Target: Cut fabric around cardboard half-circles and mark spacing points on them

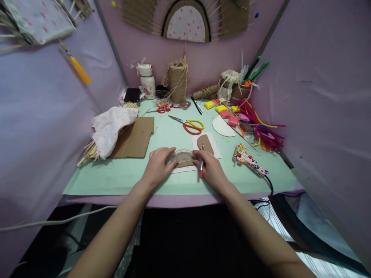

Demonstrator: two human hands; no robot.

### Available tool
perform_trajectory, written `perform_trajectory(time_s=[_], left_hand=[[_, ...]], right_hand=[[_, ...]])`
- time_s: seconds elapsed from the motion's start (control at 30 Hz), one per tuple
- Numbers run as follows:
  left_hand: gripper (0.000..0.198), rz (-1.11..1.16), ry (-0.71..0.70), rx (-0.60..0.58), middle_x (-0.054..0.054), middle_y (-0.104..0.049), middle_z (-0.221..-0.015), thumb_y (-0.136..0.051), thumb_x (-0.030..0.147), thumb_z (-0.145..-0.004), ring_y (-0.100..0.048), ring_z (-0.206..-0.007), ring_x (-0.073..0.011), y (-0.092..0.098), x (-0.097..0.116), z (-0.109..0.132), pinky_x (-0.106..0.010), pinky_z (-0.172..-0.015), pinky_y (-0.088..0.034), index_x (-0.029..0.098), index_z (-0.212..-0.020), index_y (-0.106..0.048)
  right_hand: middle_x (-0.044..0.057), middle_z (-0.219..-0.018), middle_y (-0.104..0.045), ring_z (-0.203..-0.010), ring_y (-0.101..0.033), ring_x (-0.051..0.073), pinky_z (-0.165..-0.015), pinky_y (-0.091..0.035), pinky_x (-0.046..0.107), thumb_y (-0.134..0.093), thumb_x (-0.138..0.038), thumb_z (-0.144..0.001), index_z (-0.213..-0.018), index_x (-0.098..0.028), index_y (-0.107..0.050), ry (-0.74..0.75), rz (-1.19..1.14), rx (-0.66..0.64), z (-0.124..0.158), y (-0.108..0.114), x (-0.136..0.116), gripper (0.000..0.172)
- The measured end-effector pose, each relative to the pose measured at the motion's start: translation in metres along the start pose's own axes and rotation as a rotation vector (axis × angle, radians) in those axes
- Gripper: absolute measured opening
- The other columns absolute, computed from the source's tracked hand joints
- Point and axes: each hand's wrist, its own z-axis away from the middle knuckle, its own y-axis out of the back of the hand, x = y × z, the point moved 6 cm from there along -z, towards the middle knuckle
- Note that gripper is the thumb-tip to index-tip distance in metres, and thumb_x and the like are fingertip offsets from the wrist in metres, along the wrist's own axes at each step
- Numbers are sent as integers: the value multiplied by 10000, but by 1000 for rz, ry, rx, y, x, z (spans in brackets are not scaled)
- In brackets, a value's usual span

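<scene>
A clear half-round protractor (183, 151) lies over a piece of brown cardboard (185, 163) near the front of the table. My left hand (160, 165) grips the protractor's left end between thumb and fingers. On the other side, my right hand (213, 170) has its fingers closed at the right end, with a red-ended pen (201, 170) tucked between them. White paper (183, 169) shows under the cardboard's front edge. Just beyond my right hand, a rounded cardboard cutout (206, 143) rests on another white sheet (216, 146).
Scissors (188, 124) lie behind the protractor. A patterned glue gun (249, 161) sits to the right, its cord over the edge. Cardboard (135, 139) and white cloth (111, 127) over sticks are left. A twine spool (178, 82) and bottle (147, 82) stand at the back; pipe cleaners (268, 135) lie right.
</scene>
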Motion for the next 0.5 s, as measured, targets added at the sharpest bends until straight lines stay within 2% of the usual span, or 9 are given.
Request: perform_trajectory(time_s=[0.17, 0.5], left_hand=[[408, -14, 27, -58, -89, -672, -1230, -680, 307, -832, -585, -1161, -269, -1, 1, 3, -448, -994, -392, 206, -1216, -590], [483, 37, 42, -62, -65, -684, -1207, -689, 256, -819, -589, -1159, -256, -1, 0, 3, -443, -1004, -387, 224, -1278, -545]], right_hand=[[102, -1084, -701, -1027, -624, 257, -892, -502, 421, -599, -155, -862, -1124, -203, -622, -20, 12, -2, 1, 1, 1, 267], [98, -1048, -696, -997, -612, 259, -875, -493, 415, -591, -171, -852, -1083, -207, -629, -27, 8, 13, 0, 4, -2, 236]])
